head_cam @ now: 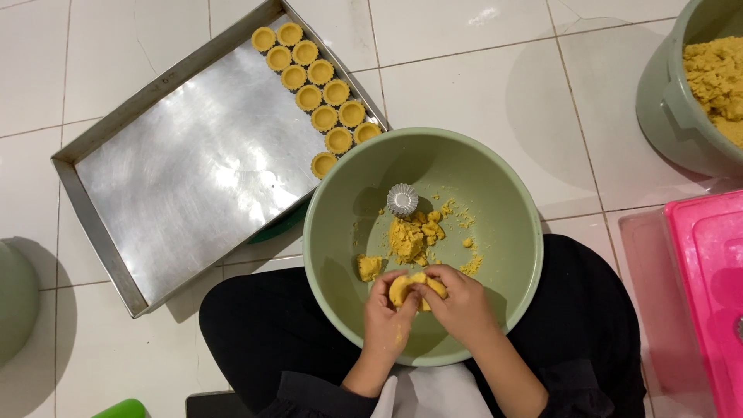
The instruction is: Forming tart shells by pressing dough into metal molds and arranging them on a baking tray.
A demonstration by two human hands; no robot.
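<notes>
A pale green bowl [503,232] rests on my lap. Inside it both hands press a lump of yellow dough [410,288]: my left hand [387,317] grips its left side, my right hand [460,302] its right side. More crumbly dough [409,234] lies in the bowl's middle, with a smaller piece [368,267] to the left. A small fluted metal mould [402,199] sits upside down just beyond the dough.
A metal baking tray [193,170] lies on the white tiled floor at the left, with several shaped dough shells [321,97] in two rows along its far right edge. A green pot of dough [716,77] stands top right, a pink lidded box [708,279] at right.
</notes>
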